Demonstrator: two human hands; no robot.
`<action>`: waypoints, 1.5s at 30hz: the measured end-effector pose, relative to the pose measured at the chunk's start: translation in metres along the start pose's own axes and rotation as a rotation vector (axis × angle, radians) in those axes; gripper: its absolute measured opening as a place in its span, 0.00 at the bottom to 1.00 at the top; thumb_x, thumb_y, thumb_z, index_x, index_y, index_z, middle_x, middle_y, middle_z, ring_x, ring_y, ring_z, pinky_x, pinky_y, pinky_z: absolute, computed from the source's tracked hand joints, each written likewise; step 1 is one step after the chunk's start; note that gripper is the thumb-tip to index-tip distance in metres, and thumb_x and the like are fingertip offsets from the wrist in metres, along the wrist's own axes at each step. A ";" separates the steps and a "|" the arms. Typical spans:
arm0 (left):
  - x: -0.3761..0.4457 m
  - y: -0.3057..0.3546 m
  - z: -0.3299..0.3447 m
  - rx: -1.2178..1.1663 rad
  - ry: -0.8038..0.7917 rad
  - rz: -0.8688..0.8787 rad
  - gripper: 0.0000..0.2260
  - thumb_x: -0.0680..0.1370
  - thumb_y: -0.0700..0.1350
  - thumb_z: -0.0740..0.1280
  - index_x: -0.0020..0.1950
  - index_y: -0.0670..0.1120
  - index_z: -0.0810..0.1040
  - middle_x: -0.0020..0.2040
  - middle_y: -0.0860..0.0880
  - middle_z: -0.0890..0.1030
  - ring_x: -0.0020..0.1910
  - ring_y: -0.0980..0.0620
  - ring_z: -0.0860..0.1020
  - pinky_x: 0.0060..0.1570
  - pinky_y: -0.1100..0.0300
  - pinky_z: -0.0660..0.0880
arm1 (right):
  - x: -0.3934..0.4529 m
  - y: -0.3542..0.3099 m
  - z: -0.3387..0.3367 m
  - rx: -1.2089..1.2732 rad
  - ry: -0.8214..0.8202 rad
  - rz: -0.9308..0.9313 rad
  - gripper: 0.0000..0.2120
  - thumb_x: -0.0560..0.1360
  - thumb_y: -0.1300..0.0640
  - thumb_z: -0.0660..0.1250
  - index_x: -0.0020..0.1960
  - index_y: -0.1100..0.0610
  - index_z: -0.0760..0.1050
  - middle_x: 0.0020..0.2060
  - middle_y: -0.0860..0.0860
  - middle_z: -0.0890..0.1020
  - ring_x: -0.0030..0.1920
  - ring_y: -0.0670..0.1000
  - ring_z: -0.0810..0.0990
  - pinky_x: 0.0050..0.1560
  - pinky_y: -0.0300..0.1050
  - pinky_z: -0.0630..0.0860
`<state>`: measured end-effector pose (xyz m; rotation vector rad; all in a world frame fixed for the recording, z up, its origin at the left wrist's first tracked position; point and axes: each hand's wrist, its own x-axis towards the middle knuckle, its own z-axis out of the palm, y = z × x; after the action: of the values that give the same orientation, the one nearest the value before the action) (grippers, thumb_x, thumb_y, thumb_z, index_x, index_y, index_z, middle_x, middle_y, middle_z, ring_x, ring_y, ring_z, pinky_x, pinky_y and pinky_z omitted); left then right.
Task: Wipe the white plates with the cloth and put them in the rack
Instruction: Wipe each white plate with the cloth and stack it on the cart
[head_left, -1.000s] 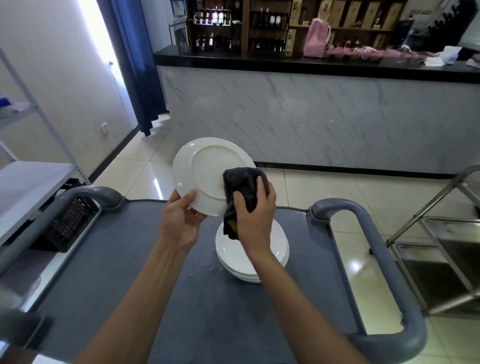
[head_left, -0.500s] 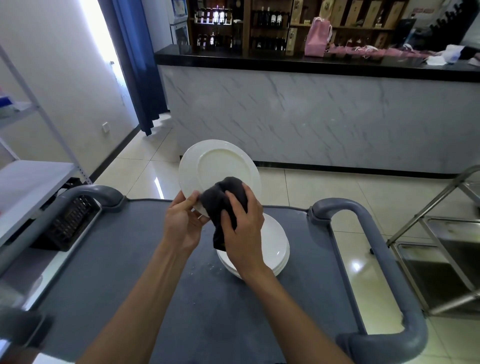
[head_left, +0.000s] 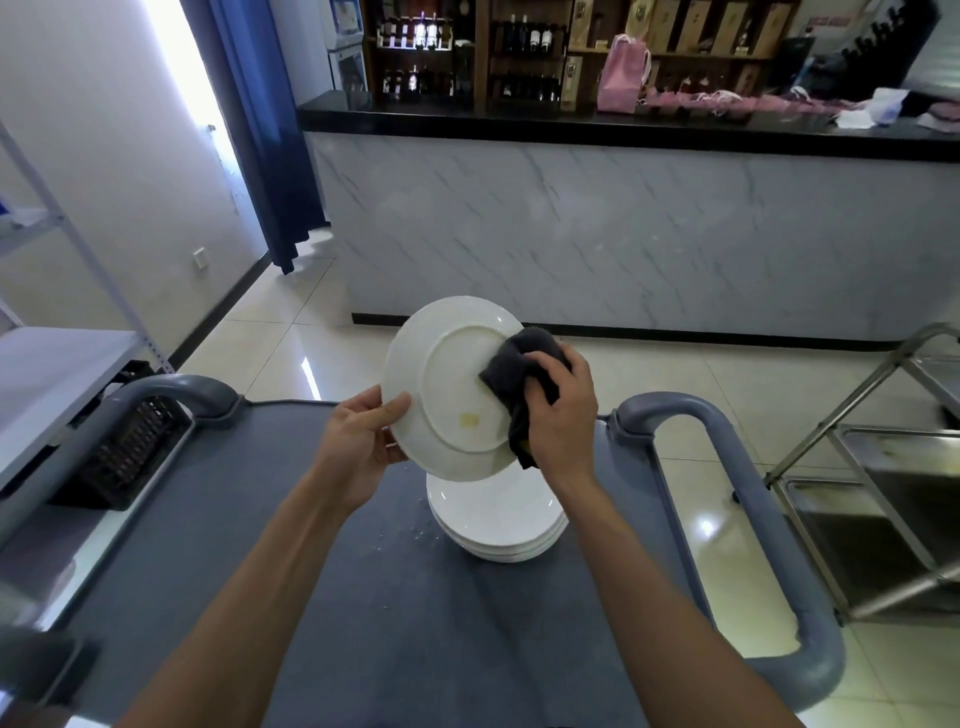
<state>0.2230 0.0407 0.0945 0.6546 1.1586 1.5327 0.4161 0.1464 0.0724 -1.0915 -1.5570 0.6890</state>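
Cloth (head_left: 511, 376) now at plate (head_left: 447, 395) right rim

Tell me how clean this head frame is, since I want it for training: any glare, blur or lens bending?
Head view: the window by the blue curtain is blown out white; ceiling lights glare off the floor tiles; the wide lens bows the cart handle and shelf post; the held plate, dark cloth and both hands are sharp, while the lower-left corner is smeared.

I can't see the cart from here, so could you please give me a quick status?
Left hand grips plate rim. Right hand presses cloth on plate. Stack waiting. Nothing obstructing.
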 end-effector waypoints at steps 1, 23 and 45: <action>-0.001 -0.001 -0.001 0.037 -0.018 -0.002 0.15 0.73 0.44 0.69 0.58 0.43 0.82 0.49 0.44 0.85 0.45 0.45 0.82 0.41 0.49 0.83 | 0.004 -0.001 -0.002 -0.009 0.001 0.003 0.11 0.78 0.64 0.67 0.58 0.55 0.81 0.64 0.49 0.75 0.65 0.49 0.73 0.69 0.43 0.69; -0.009 -0.011 -0.024 0.347 0.011 0.182 0.09 0.76 0.33 0.70 0.53 0.42 0.84 0.47 0.44 0.87 0.47 0.43 0.85 0.43 0.52 0.81 | -0.022 -0.047 0.058 -0.018 -0.251 -0.235 0.14 0.77 0.67 0.66 0.58 0.55 0.81 0.66 0.49 0.76 0.67 0.50 0.73 0.69 0.45 0.71; -0.004 -0.005 -0.119 1.295 0.010 0.706 0.08 0.78 0.43 0.69 0.54 0.47 0.85 0.30 0.50 0.79 0.24 0.49 0.74 0.25 0.58 0.73 | -0.057 -0.058 0.094 0.010 -0.142 0.019 0.12 0.79 0.65 0.67 0.57 0.53 0.81 0.64 0.46 0.76 0.63 0.34 0.72 0.65 0.27 0.65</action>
<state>0.1233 -0.0032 0.0450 2.0703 2.0218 1.1155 0.3102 0.0810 0.0728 -1.0703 -1.6642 0.8006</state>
